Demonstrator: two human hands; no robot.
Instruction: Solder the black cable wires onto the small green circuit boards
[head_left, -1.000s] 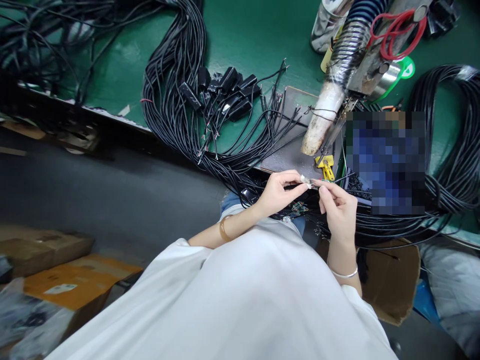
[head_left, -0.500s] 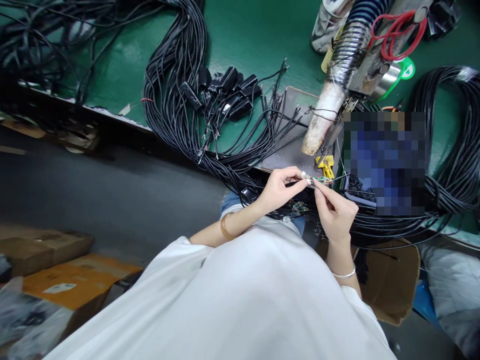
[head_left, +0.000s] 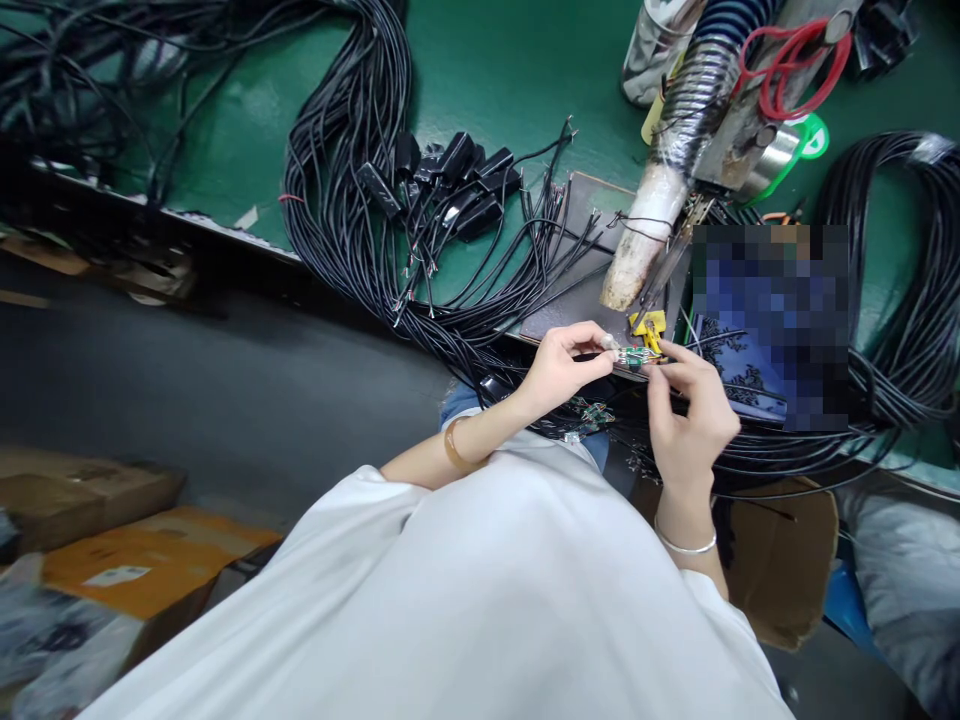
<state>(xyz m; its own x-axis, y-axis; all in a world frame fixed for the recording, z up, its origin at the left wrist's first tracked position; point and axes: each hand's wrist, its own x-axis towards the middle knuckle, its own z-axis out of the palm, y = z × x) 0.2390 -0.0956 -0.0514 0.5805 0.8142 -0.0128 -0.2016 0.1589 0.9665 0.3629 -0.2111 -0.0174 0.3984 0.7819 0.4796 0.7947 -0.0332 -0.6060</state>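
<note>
A small green circuit board (head_left: 636, 355) with thin wires is held level between both hands, just over the bench's front edge. My left hand (head_left: 566, 368), white covers on its fingertips, pinches the left end. At the right end, thumb and forefinger of my right hand (head_left: 694, 405) close around the wires; the exact contact is too small to make out. Directly behind the board sits a yellow clip (head_left: 649, 328). Below the hands, more wired circuit boards (head_left: 596, 412) hang among black cables (head_left: 450, 345).
Black plastic housings (head_left: 454, 185) and stripped cable ends lie on the green bench (head_left: 495, 75). A taped hose (head_left: 652, 220) points down above a grey plate (head_left: 577, 300). A coiled cable bundle (head_left: 889, 270) is at right, cardboard boxes (head_left: 161, 555) at lower left.
My right hand has slid right along the piece, from its middle to the right-hand wires, uncovering the green circuit board. My left hand keeps its pinch almost in place.
</note>
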